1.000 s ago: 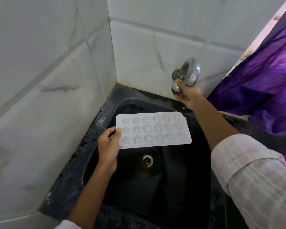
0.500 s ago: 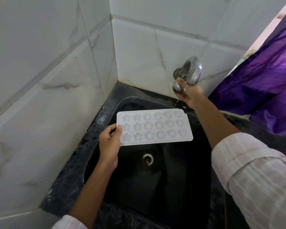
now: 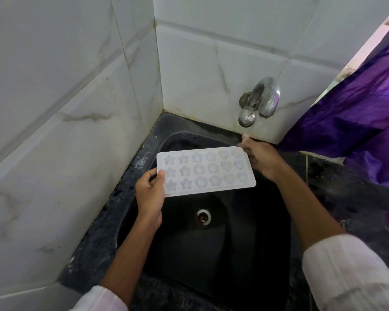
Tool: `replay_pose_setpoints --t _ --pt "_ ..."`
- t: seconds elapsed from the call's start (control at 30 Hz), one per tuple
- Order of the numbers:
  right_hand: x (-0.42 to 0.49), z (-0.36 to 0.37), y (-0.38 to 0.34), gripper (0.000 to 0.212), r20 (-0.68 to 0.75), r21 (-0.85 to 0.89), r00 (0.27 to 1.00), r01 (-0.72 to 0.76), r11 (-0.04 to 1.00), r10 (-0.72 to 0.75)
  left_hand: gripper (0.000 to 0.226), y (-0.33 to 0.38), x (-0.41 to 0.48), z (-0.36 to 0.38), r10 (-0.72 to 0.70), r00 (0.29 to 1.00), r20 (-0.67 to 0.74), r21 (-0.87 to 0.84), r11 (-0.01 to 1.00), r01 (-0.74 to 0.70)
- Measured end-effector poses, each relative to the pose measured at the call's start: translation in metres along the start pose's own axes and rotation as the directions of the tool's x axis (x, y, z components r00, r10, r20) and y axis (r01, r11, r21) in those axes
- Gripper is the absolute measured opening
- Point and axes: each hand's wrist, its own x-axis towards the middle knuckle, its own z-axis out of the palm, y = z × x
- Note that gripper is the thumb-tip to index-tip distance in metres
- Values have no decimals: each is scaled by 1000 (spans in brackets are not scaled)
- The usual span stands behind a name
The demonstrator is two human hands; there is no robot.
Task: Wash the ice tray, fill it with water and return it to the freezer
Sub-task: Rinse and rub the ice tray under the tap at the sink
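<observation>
A white ice tray (image 3: 206,171) with star and round moulds is held level above the black sink (image 3: 211,254). My left hand (image 3: 149,194) grips its left end, thumb on top. My right hand (image 3: 262,158) is at the tray's far right corner, below the tap, with one finger pointing up and the others loosely at the tray's edge; it is blurred. The chrome tap (image 3: 259,101) sticks out of the tiled wall above the tray's right end. No stream of water shows.
White marbled tiles close in the left and back sides. The sink's drain (image 3: 203,216) lies under the tray. Purple cloth (image 3: 350,122) hangs at the right over the dark counter (image 3: 346,194).
My right hand let go of the tap and dropped down to the tray's right end. The left hand kept the tray in about the same place over the sink.
</observation>
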Motion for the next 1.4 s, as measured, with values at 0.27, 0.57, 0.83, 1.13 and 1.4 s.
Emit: replay_pose_setpoints --t 0.27,0.57,0.83,1.13,1.4 --pt "-30 6 22 40 20 173 999 -30 984 26 16 -5 3 -1 -9 1000 -14 36 999 10" --pt "-13 -1 2 27 -263 139 956 168 976 -127 22 3 0 -1 30 999 -24 44 999 -29" --pt "23 2 -53 23 -92 136 989 131 982 -119 20 -2 1 -1 19 1000 -24 63 998 -17" --pt "40 -6 -53 13 -98 296 990 123 947 -98 18 -7 0 -2 -4 1000 -16 39 999 4" --pt "49 -6 -51 38 -87 308 991 126 943 -104 17 -3 -2 2 -16 1000 -13 20 1000 16"
